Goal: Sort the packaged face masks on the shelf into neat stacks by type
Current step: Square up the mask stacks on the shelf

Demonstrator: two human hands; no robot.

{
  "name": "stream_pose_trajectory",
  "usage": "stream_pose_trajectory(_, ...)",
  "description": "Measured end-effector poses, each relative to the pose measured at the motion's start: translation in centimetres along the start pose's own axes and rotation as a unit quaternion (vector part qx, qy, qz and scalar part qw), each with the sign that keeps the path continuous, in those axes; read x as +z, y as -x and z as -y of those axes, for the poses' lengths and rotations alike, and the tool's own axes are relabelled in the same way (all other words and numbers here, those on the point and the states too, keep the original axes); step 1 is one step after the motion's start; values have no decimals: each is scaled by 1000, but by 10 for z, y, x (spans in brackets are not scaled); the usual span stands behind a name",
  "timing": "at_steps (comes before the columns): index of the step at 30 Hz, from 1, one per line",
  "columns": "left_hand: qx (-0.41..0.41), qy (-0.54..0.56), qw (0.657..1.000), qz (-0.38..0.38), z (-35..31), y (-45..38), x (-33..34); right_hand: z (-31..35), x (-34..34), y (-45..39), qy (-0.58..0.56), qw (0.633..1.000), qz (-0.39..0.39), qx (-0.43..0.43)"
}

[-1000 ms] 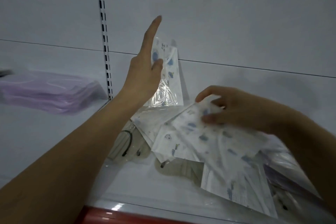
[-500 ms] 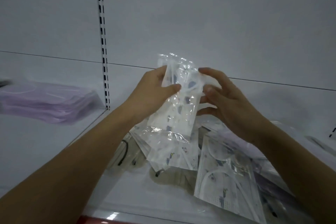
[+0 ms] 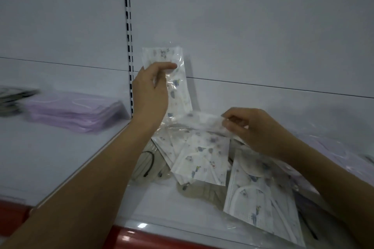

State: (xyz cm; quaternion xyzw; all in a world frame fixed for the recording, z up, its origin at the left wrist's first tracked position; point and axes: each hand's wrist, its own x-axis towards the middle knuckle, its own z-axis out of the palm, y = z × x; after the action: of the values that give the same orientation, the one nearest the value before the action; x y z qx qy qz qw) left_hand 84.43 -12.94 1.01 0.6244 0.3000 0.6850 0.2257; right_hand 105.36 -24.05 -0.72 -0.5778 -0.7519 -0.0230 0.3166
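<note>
1. The white shelf (image 3: 60, 157) runs the full width in front of the person, backed by a pale wall panel with a slotted upright strip (image 3: 129, 46) and edged in red along the front.
2. A loose heap of printed masks (image 3: 204, 159) in clear wrappers lies on the shelf between the two forearms, spreading toward the front right.
3. A neat lilac mask stack (image 3: 74, 112) sits well off to the left, on the neighbouring shelf section.
4. The left hand (image 3: 149, 91) is raised near the back panel, thumb and fingers pinching an upright printed packet (image 3: 172, 79) that stands on end against the wall.
5. The right hand (image 3: 255, 129) is lower, fingers curled, gripping the edge of a flat printed packet (image 3: 202, 121) held just above the heap.
6. A dark-looped mask (image 3: 149, 163) peeks out at the heap's left edge.
</note>
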Motion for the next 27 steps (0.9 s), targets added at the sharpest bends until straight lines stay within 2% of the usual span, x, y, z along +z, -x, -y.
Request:
stream_pose_trajectory(2, -39, 8, 999, -16, 0, -1, -4, 2, -13, -2, -149, 979, -116, 77)
stream_pose_trajectory(4, -91, 51, 994, 19, -8, 3, -4, 4, -19, -5, -359, 900, -165, 182)
stream_pose_trajectory(6, -137, 100, 978, 120, -18, 11, -1, 8, -18, -4, -489, 824, -156, 238)
stream_pose_trajectory(7, -141, 113, 966, 184, -21, 15, 2, 12, -16, -3, -528, 799, -145, 249)
stream_pose_trajectory(9, -126, 121, 944, 279, -22, 22, 8, 19, -14, -3, -560, 782, -113, 251)
stream_pose_trajectory(10, -114, 107, 941, 300, -23, 25, 12, 22, -12, -3, -561, 784, -97, 249)
stream_pose_trajectory(12, -75, 79, 951, 289, -19, 26, 18, 26, -9, -4, -531, 807, -75, 247)
stream_pose_trajectory(13, -61, 68, 959, 269, -16, 25, 19, 24, -7, -4, -481, 837, -82, 247)
stream_pose_trajectory(15, -52, 56, 974, 212, -15, 21, 17, 18, -3, -3, -298, 919, -113, 233)
stream_pose_trajectory(16, -45, 58, 981, 180, -15, 18, 14, 14, 0, 0, -210, 945, -114, 224)
stream_pose_trajectory(17, -35, 66, 986, 147, -16, 15, 11, 10, 3, 3, -142, 961, -86, 219)
stream_pose_trajectory(18, -25, 72, 990, 117, -17, 14, 9, 8, 8, 6, -92, 970, -28, 224)
stream_pose_trajectory(20, -11, 72, 994, 77, -19, 14, 7, 4, 19, 11, -26, 968, 98, 228)
stream_pose_trajectory(21, -12, 69, 995, 69, -20, 13, 6, 3, 24, 12, -15, 967, 121, 225)
stream_pose_trajectory(22, -18, 64, 996, 65, -18, 13, 5, 3, 25, 12, -21, 970, 111, 217)
stream_pose_trajectory(27, -67, 39, 994, 73, 0, 4, 5, 4, 6, 2, -64, 986, -57, 145)
